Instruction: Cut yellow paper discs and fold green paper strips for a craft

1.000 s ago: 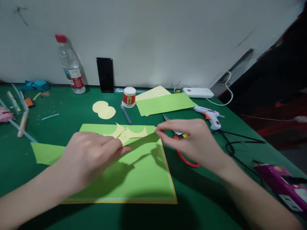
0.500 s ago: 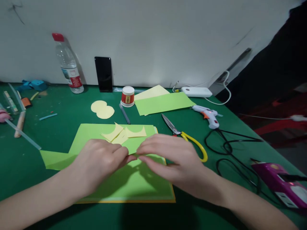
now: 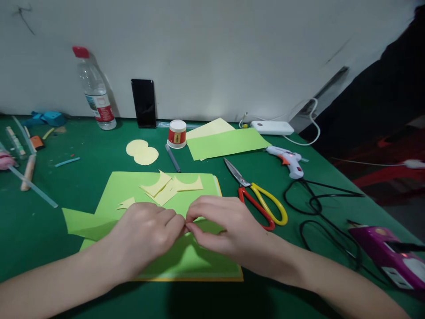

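Note:
Fingers curled, my left hand grips a light green paper strip; the strip's far end sticks out to the left past my wrist. Thumb and fingertips of my right hand pinch together against the left fingertips, at the strip's near end, which the fingers mostly hide. Both hands are above a stack of green paper sheets with a yellow-orange sheet edge below. Cream paper scraps lie on the stack just beyond my hands. Scissors with red and yellow handles lie right of the stack.
Behind are cream overlapping paper circles, a grey marker, a red-and-white tub, a phone and a bottle. To the right lie a glue gun, black cable and purple power strip.
Both hands have come closer together and nearer to me, their fingertips now meeting. The green strip has shifted right with my left hand. A small cream scrap and the red scissor handle are uncovered.

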{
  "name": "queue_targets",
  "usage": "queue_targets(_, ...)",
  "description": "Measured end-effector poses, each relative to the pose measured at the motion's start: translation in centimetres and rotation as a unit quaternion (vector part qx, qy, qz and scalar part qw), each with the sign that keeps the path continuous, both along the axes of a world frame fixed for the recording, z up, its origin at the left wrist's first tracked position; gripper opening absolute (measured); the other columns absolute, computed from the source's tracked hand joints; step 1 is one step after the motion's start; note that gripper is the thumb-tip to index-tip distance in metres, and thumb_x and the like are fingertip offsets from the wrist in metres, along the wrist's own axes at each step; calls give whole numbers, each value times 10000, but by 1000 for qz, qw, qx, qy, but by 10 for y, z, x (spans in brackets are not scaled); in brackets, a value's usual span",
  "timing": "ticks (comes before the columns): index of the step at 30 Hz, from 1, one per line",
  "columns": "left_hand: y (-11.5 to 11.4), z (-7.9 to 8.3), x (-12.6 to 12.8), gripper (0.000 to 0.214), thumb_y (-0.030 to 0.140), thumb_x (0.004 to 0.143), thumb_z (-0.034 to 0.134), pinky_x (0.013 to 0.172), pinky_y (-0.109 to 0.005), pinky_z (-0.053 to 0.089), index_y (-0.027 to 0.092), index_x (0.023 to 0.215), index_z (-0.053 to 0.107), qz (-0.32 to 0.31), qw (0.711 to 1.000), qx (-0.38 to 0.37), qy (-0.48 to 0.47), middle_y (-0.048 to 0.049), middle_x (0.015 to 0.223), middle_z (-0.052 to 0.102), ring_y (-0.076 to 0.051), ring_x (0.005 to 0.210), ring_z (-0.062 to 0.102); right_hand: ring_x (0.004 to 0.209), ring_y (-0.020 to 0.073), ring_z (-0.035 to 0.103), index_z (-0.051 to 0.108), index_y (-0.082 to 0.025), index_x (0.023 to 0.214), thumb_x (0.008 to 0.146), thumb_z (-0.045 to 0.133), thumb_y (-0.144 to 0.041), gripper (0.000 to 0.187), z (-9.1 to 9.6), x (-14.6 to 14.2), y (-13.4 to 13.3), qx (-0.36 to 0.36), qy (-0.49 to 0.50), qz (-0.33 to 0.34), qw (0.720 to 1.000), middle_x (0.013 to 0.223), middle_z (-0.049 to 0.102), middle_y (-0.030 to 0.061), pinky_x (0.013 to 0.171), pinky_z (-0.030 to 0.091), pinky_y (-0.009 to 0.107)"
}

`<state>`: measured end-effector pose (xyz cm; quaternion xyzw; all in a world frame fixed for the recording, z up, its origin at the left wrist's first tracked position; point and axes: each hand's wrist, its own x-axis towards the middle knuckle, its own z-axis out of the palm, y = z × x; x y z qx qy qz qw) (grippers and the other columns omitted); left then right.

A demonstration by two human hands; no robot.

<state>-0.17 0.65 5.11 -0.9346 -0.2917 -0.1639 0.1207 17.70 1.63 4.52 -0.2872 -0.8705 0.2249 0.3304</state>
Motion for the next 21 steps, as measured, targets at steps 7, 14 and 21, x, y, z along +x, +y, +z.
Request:
queue_targets(7,6,13,-14,348,271,881,433,397,-266,205,173,552,490,55,997,42,-17,41,421,451,-102,357,384,633,123,569,555,-169,689,749,516,-78,115,21,29,27,-23,-92,-99,990,706,632,6,590,423,229)
queue_targets(14,12,15,-19,409,306,892,394,392,-259,155,167,511,445,95,995,28,-9,44,388,420,-87,336,355,617,173,582,569,-168,706,759,525,-128,80,25,49,48,112,-131,-251,952,693,645,42,567,403,279)
queue_targets(21,4,2,-4,336,168,865,374,393,-276,174,175,542,464,58,998,-12,31,26,425,484,-129,352,435,498,73,444,535,-177,707,796,487,-132,111,15,3,-11,-45,-116,88,988,571,529,-47,483,327,205)
